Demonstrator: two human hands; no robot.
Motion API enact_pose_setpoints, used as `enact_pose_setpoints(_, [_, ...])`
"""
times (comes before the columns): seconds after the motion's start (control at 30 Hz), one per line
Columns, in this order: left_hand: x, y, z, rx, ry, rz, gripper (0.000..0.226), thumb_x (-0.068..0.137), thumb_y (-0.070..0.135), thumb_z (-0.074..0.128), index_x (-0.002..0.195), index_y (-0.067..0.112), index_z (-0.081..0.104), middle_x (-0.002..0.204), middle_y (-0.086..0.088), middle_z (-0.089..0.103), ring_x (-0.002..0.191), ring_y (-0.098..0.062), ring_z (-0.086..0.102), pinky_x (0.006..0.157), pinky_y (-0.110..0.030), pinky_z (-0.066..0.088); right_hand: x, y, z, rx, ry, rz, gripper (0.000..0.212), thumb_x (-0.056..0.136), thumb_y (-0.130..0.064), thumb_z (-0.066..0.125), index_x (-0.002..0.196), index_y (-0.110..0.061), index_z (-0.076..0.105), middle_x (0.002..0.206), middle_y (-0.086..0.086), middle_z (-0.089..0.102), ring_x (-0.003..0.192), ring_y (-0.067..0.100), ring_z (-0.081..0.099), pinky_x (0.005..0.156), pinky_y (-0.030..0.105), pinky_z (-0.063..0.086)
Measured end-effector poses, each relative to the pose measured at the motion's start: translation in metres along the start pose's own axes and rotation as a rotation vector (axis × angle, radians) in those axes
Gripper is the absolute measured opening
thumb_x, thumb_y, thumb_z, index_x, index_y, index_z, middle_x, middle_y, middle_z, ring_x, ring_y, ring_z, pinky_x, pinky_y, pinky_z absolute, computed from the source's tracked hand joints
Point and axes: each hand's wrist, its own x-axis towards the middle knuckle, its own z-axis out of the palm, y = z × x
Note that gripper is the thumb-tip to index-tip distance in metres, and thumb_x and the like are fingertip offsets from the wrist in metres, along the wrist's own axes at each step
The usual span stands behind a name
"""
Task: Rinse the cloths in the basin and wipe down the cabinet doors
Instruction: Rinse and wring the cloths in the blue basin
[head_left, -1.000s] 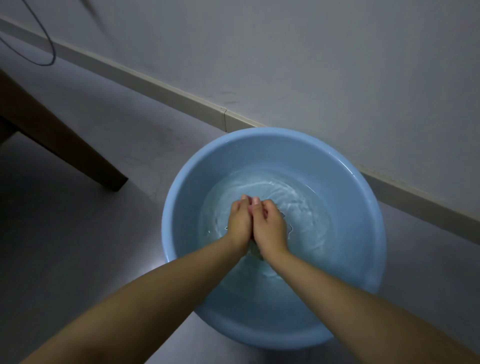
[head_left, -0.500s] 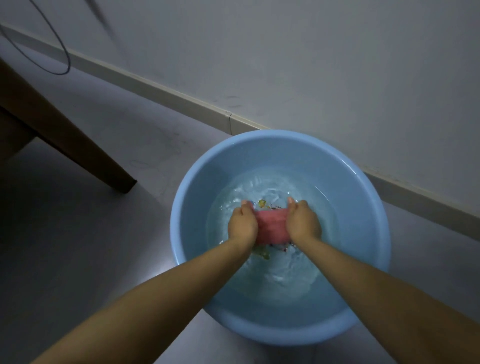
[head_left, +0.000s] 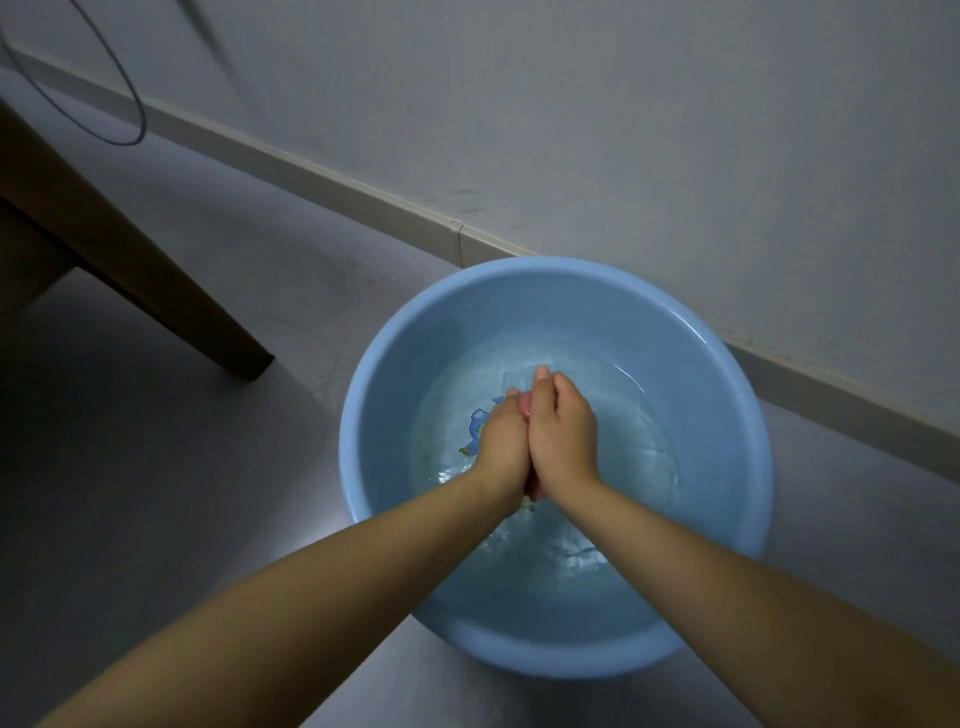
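I am looking down into a round light-blue basin (head_left: 363, 441) that sits on a pale floor (head_left: 182, 467), close to the skirting board (head_left: 363, 200) of a grey wall (head_left: 623, 104). Shallow, rippled water (head_left: 623, 441) covers the bottom of the basin. Both of my bare forearms reach in from the lower edge. My left hand (head_left: 501, 441) and right hand (head_left: 563, 441) are pressed together, side by side, above the water near the middle of the basin, each grip curled tight around a pink cloth (head_left: 525, 402) bunched between them. Only slivers of pink show, at my fingertips and below my wrists, so the bundle's long axis seems to run away from me, along the line of my hands. A scrap of blue and green patterned fabric (head_left: 475, 428) peeks out just left of my left hand; I cannot tell whether it belongs to the same cloth. A brown wooden furniture leg (head_left: 156, 280) slants across the floor at left, well apart from the basin, and a thin dark cable (head_left: 124, 93) loops at upper left.
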Motion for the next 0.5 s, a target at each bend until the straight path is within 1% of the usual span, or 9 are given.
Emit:
enact_pose_setpoints(0.07, [0.0, 0.0, 0.003, -0.046, 0.06, 0.054, 0.053, 0.104, 0.038, 0.025, 0.075, 0.005, 0.055, 0.062, -0.009, 0.053, 0.047, -0.017, 0.052, 0.039, -0.013, 0.036, 0.009, 0.003, -0.003, -0.075, 0.002, -0.033, 0.043, 0.101, -0.031, 0.038, 0.06, -0.02, 0.044, 0.069, 0.004, 0.059, 0.07, 0.022, 0.054, 0.064, 0.032, 0.037])
enact_pose_setpoints(0.13, [-0.003, 0.001, 0.006, 0.039, 0.121, 0.154, 0.059, 0.104, 0.039, 0.023, 0.084, 0.005, 0.067, 0.066, -0.014, 0.063, 0.055, -0.025, 0.06, 0.043, -0.02, 0.041, 0.02, 0.009, -0.007, -0.171, -0.034, -0.036, 0.045, 0.103, -0.031, 0.034, 0.064, -0.017, 0.051, 0.078, 0.011, 0.064, 0.075, 0.024, 0.056, 0.065, 0.028, 0.032])
enact_pose_setpoints(0.2, [-0.012, 0.004, 0.005, 0.057, 0.139, 0.2, 0.058, 0.104, 0.039, 0.025, 0.088, 0.004, 0.068, 0.071, -0.016, 0.067, 0.063, -0.028, 0.066, 0.045, -0.025, 0.047, 0.027, 0.014, -0.008, -0.258, -0.095, -0.022, 0.049, 0.104, -0.031, 0.029, 0.068, -0.011, 0.055, 0.08, 0.013, 0.064, 0.076, 0.026, 0.056, 0.063, 0.027, 0.028])
enact_pose_setpoints(0.27, [-0.011, 0.0, 0.004, 0.112, 0.141, 0.259, 0.053, 0.103, 0.04, 0.029, 0.088, 0.007, 0.067, 0.076, -0.01, 0.068, 0.073, -0.025, 0.068, 0.057, -0.032, 0.055, 0.032, 0.02, -0.008, -0.313, -0.142, 0.017, 0.053, 0.104, -0.032, 0.026, 0.076, -0.006, 0.062, 0.085, 0.016, 0.066, 0.083, 0.031, 0.06, 0.065, 0.027, 0.03])
enact_pose_setpoints(0.33, [-0.008, -0.003, 0.001, 0.239, 0.164, 0.312, 0.043, 0.102, 0.041, 0.033, 0.088, 0.009, 0.059, 0.08, -0.001, 0.063, 0.078, -0.018, 0.062, 0.071, -0.03, 0.049, 0.034, 0.029, -0.01, -0.333, -0.137, 0.107, 0.055, 0.104, -0.035, 0.024, 0.093, 0.0, 0.065, 0.101, 0.021, 0.066, 0.097, 0.034, 0.06, 0.072, 0.03, 0.035])
enact_pose_setpoints(0.4, [0.0, -0.01, -0.008, 0.34, 0.22, 0.297, 0.03, 0.101, 0.038, 0.039, 0.09, 0.011, 0.05, 0.083, 0.001, 0.056, 0.078, -0.016, 0.053, 0.067, -0.024, 0.036, 0.035, 0.041, -0.015, -0.333, -0.135, 0.263, 0.054, 0.104, -0.038, 0.025, 0.114, 0.004, 0.057, 0.12, 0.025, 0.059, 0.112, 0.037, 0.055, 0.085, 0.033, 0.039])
enact_pose_setpoints(0.43, [0.005, -0.014, -0.014, 0.373, 0.225, 0.289, 0.026, 0.1, 0.035, 0.043, 0.092, 0.011, 0.05, 0.087, -0.001, 0.056, 0.08, -0.017, 0.053, 0.065, -0.021, 0.034, 0.035, 0.048, -0.018, -0.331, -0.149, 0.355, 0.052, 0.103, -0.038, 0.026, 0.122, 0.004, 0.051, 0.126, 0.026, 0.055, 0.117, 0.038, 0.052, 0.091, 0.035, 0.039])
enact_pose_setpoints(0.47, [0.011, -0.019, -0.021, 0.398, 0.204, 0.279, 0.023, 0.099, 0.033, 0.046, 0.097, 0.011, 0.054, 0.097, -0.005, 0.057, 0.086, -0.019, 0.054, 0.069, -0.018, 0.037, 0.034, 0.056, -0.021, -0.341, -0.17, 0.442, 0.049, 0.103, -0.037, 0.03, 0.126, 0.004, 0.046, 0.129, 0.026, 0.053, 0.118, 0.038, 0.051, 0.093, 0.036, 0.04])
enact_pose_setpoints(0.5, [0.015, -0.022, -0.027, 0.446, 0.167, 0.271, 0.024, 0.099, 0.031, 0.047, 0.106, 0.011, 0.058, 0.111, -0.008, 0.056, 0.097, -0.021, 0.055, 0.082, -0.018, 0.041, 0.033, 0.061, -0.024, -0.363, -0.203, 0.494, 0.044, 0.102, -0.034, 0.036, 0.125, 0.002, 0.045, 0.127, 0.025, 0.054, 0.116, 0.037, 0.053, 0.091, 0.036, 0.042])
